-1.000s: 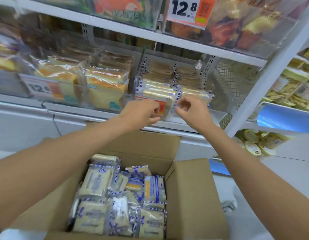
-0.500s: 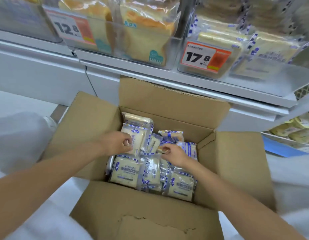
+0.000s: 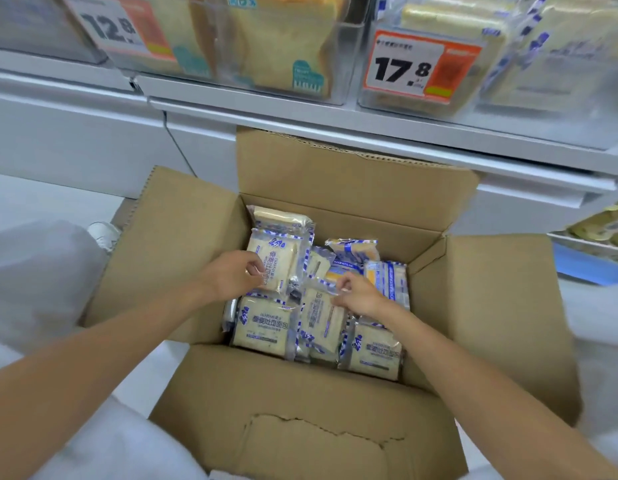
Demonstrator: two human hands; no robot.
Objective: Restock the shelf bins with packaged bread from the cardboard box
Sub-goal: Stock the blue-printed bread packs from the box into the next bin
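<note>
Head view. An open cardboard box [image 3: 491, 306] stands on the pale floor [image 3: 23, 195] below a white shelf [image 3: 335, 129], whose clear bins [image 3: 560, 98] carry price tags [image 3: 418, 67]. Packaged bread [image 3: 262, 327] fills the box. The left hand [image 3: 236, 271] grips the far-left pack [image 3: 276, 258]. The right hand [image 3: 359, 294] pinches the wrapper of the central pack [image 3: 319, 320].

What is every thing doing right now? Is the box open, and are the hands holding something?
Cardboard box: open, flaps folded out, bread packs inside.
Left hand: grips the upper pack at its edge.
Right hand: pinches the middle pack by its wrapper.
Right bin: holds blue-and-white packs behind the 17.8 tag.
Left bin: holds bread behind the 12.8 tag.
</note>
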